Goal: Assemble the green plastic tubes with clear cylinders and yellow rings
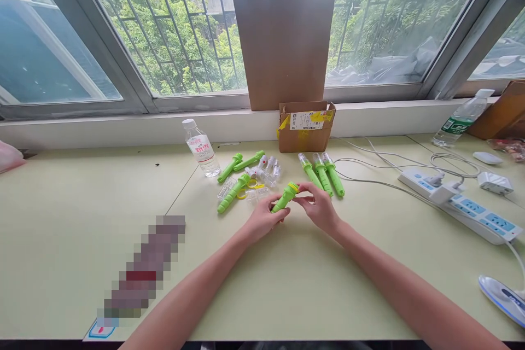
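My left hand [268,213] is wrapped round a green plastic tube with a flared head [283,200], shaped like a small torch body, tilted up to the right. A yellow ring [292,187] sits at its head, where the fingers of my right hand [318,206] pinch the rim. Beyond my left hand lie several more green tubes [233,194] without clear tops. Among them are clear plastic caps [268,178], loose yellow rings [241,195] and small clear pieces with red or white parts. Beyond my right hand, three green tubes [323,174] with clear caps lie side by side.
A cardboard box [305,139] stands against the sill. One water bottle [200,149] is at the back left, another [461,120] at the far right. A power strip [459,205] with cables [377,188] lies on the right. A blurred-out object [145,268] is front left.
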{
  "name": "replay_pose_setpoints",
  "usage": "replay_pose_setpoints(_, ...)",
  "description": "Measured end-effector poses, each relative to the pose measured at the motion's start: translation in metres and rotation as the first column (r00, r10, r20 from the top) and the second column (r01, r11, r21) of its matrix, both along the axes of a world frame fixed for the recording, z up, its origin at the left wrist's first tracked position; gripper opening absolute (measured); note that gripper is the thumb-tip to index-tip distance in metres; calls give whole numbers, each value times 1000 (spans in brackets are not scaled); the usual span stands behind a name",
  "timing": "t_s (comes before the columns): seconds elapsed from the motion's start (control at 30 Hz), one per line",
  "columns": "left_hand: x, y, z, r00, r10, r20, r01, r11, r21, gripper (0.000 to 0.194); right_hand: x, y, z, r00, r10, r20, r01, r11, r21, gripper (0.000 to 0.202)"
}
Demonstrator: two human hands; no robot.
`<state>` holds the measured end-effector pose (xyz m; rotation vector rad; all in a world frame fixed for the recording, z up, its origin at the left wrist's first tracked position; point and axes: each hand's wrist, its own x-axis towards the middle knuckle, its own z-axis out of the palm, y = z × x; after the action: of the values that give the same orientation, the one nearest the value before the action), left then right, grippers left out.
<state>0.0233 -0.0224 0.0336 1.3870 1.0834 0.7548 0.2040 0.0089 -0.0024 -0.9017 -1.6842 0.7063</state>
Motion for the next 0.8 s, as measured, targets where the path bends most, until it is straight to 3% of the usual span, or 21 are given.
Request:
replay_pose_setpoints(0.23, -3, 0, -2, 979, -45, 197, 75, 986, -150, 38, 1, -1, 1, 997, 17, -80, -22, 998, -54, 15)
replay_pose_setpoints(0.6, -8, 3, -3, 923, -76, 377, 205, 926, -316, 30, -1, -3, 5, 990, 77, -117, -82, 996, -33, 22)
replay_pose_setpoints(0.8, -8, 2, -3, 918, -101, 385, 229, 925, -303, 34, -4, -6, 3, 981, 98, -170, -108, 993, -49, 17)
